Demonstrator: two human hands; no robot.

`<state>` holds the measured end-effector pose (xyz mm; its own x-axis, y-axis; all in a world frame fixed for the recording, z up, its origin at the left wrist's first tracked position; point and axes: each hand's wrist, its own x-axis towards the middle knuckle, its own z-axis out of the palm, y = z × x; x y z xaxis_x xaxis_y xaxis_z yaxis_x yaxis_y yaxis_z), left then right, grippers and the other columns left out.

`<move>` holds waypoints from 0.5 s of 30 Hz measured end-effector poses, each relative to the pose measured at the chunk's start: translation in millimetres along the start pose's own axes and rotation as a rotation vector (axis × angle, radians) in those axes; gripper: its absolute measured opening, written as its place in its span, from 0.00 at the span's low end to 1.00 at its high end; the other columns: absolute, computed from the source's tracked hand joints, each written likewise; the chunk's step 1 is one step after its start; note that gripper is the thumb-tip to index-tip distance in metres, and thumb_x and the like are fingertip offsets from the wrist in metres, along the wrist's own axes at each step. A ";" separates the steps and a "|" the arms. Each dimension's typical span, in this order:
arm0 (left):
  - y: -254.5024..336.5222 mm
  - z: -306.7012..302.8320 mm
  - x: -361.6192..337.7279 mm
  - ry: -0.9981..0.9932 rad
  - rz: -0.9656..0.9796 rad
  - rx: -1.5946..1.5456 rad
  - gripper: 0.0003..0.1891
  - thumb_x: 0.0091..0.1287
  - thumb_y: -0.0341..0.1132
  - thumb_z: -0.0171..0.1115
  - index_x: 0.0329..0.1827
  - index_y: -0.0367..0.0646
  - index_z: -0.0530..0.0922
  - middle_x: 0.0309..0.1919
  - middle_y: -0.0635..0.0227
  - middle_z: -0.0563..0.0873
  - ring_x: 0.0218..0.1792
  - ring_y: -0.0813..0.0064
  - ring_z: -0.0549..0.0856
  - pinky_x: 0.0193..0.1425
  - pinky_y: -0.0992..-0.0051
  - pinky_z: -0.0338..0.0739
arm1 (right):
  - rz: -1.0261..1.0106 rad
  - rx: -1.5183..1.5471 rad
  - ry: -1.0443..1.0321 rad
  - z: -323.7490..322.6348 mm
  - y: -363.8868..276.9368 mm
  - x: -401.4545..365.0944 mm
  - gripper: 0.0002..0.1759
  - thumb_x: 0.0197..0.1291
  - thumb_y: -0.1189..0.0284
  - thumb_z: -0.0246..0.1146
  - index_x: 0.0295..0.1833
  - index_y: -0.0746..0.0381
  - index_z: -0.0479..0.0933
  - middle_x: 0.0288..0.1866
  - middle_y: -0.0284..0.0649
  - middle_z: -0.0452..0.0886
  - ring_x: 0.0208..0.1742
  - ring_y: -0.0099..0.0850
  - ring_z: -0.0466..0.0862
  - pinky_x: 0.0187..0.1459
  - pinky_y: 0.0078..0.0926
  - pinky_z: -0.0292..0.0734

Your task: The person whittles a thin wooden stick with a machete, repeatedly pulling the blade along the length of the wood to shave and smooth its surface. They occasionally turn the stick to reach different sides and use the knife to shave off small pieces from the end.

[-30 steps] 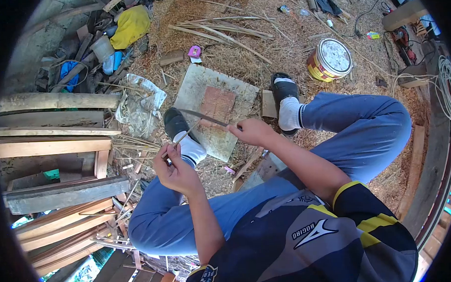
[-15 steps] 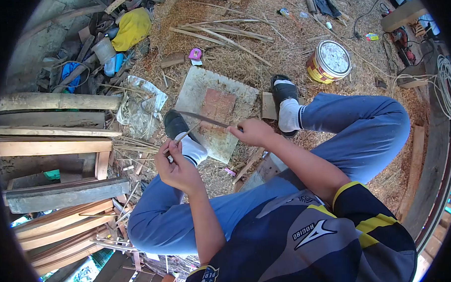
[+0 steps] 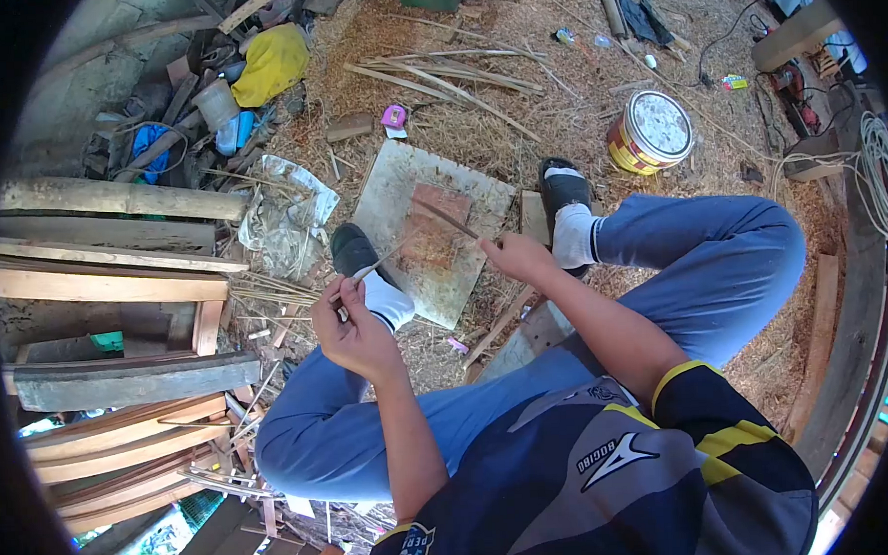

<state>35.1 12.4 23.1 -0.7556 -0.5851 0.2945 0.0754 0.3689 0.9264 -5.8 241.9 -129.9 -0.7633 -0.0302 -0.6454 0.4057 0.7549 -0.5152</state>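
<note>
My left hand [image 3: 350, 325] is closed around a thin strip of wood or bamboo [image 3: 383, 261], whose tip points up and right over the board. In my right hand [image 3: 515, 256] is the handle end of a knife [image 3: 446, 220], its dark, narrow blade reaching up and left. The blade and the strip are apart. Below both hands lies a worn pale board [image 3: 382, 187] with a reddish square patch [image 3: 433, 229] on it. My sandalled feet rest on either side of this board. The knife's handle is hidden in my fist.
A paint bucket [image 3: 651, 131] with a whitish lid stands at the right. Beyond the board are a pink tape measure [image 3: 394, 120] and loose bamboo strips [image 3: 452, 74]. Stacked timber [image 3: 112, 284] lines the left; coiled rope [image 3: 880, 155] hangs at the right. Shavings cover the ground.
The knife has moved right and away from the strip, with my right hand shifting right. Before, its blade crossed near the strip's tip. My left hand stays almost in place.
</note>
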 end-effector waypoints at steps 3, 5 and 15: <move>7.8 -7.2 4.9 0.056 -0.066 -0.079 0.08 0.79 0.24 0.63 0.53 0.26 0.82 0.46 0.57 0.85 0.45 0.71 0.88 0.52 0.72 0.94 | 0.054 0.340 0.069 -1.6 -7.5 3.8 0.44 0.72 0.32 0.54 0.41 0.69 0.85 0.36 0.53 0.88 0.38 0.48 0.90 0.46 0.48 0.84; 15.5 -17.0 12.8 0.106 -0.084 -0.125 0.08 0.81 0.26 0.61 0.53 0.28 0.81 0.45 0.57 0.85 0.46 0.71 0.88 0.52 0.70 0.94 | 0.077 0.615 0.074 -6.8 -15.3 6.8 0.39 0.71 0.35 0.60 0.36 0.67 0.82 0.29 0.46 0.85 0.29 0.40 0.86 0.36 0.43 0.82; 23.3 -47.4 28.5 0.207 -0.247 -0.652 0.08 0.82 0.35 0.63 0.54 0.41 0.80 0.48 0.65 0.87 0.48 0.71 0.89 0.57 0.68 0.91 | -0.204 1.409 0.211 -110.3 -80.5 -41.6 0.22 0.73 0.58 0.72 0.52 0.67 0.80 0.47 0.46 0.90 0.39 0.31 0.90 0.40 0.31 0.88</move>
<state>46.1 -29.9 64.2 -0.6670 -0.7441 0.0371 0.3398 -0.2595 0.9040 -62.2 254.7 0.7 -0.8758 0.1332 -0.4639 0.3372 -0.5187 -0.7856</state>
